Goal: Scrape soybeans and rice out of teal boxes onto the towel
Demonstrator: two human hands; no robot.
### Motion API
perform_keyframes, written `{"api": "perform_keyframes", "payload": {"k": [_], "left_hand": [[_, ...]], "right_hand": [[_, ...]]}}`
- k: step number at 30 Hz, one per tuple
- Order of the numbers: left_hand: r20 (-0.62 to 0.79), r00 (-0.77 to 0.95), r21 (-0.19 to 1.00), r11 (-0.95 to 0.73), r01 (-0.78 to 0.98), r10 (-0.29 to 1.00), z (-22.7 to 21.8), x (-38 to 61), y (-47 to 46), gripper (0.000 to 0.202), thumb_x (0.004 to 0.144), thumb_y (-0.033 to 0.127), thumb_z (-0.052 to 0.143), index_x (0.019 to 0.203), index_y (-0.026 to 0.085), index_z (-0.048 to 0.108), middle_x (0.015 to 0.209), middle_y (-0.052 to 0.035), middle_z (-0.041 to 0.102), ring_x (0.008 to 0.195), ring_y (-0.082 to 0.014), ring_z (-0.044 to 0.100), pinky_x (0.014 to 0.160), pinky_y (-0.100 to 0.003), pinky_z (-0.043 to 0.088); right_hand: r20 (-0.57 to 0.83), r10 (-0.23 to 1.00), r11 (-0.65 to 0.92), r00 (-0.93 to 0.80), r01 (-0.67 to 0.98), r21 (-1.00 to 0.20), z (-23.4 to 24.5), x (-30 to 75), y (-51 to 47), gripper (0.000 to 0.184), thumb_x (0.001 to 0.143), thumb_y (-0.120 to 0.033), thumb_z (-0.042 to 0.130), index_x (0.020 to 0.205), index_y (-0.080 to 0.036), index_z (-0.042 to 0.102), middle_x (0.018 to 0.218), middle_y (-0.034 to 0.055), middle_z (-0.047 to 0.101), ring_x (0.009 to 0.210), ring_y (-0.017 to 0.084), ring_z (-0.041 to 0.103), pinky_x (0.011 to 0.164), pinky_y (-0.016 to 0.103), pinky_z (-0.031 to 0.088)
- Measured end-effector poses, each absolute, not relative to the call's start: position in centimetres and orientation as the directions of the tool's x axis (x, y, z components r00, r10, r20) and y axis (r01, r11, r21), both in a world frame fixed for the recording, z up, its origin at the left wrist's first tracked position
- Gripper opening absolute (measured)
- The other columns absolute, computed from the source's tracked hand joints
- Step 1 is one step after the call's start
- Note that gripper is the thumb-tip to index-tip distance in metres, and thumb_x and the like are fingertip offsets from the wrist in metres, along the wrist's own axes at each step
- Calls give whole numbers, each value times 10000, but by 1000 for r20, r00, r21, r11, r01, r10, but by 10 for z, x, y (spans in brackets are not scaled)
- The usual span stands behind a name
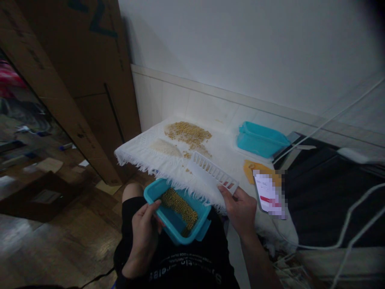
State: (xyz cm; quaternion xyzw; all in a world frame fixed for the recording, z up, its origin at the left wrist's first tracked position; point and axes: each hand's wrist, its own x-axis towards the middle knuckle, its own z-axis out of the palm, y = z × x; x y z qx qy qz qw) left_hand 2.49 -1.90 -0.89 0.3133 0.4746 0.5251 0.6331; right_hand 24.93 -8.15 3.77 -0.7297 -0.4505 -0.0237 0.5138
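My left hand (145,228) grips the near-left rim of a turquoise plastic bin (180,239), thumb over the edge. The bin sits tilted above my lap, just under the table edge, with greenish beans (182,208) in it. Closed on one end of a white slotted plastic piece (207,174), my right hand (240,206) has it low over the table cloth. Past the slotted piece lies a spread of yellow, soybean-like beans (188,132). Nearer the front edge is a pale heap of rice-like grains (165,147). A few loose beans lie close to the slotted piece.
A second turquoise bin (261,139) stands at the table's back right. A phone (266,194) rests on a yellow-orange cloth (249,170) near the right edge. White cables (345,237) cross the right side. A tall cardboard box (90,80) stands at left, and a fringed white cloth (141,148) covers the table.
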Motion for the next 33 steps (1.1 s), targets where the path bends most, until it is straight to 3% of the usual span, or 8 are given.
{"api": "perform_keyframes", "payload": {"k": [14,21,30,33], "left_hand": [[-249,-56,894,207,-398,967,-9,16,-10,362,705,355,746,453,204,534,349,44,499,296,-83,396,313,-203,274],[-259,-62,885,211,-415,964,-9,14,-9,360,697,347,753,449,201,536,345,47,494,297,-82,398,322,-202,285],[-263,-52,887,221,-405,963,-10,12,-8,347,715,365,739,462,211,558,358,31,522,296,-96,400,322,-223,278],[-283,-52,879,237,-413,958,-11,12,-8,341,693,364,760,468,209,556,366,37,522,308,-98,411,323,-222,287]], "right_hand": [[450,738,4,502,664,-748,42,238,-85,302,848,-482,677,859,-211,810,813,44,798,695,232,749,602,279,565],[455,635,9,625,582,-813,40,245,-67,353,838,-487,681,936,-169,798,905,77,800,805,260,752,680,315,580],[435,759,6,485,663,-749,42,251,-69,350,840,-498,674,814,-173,800,714,39,774,615,213,710,541,268,519],[444,719,7,535,633,-774,41,259,-80,349,811,-517,708,844,-183,805,771,35,786,683,233,732,585,283,545]]}}
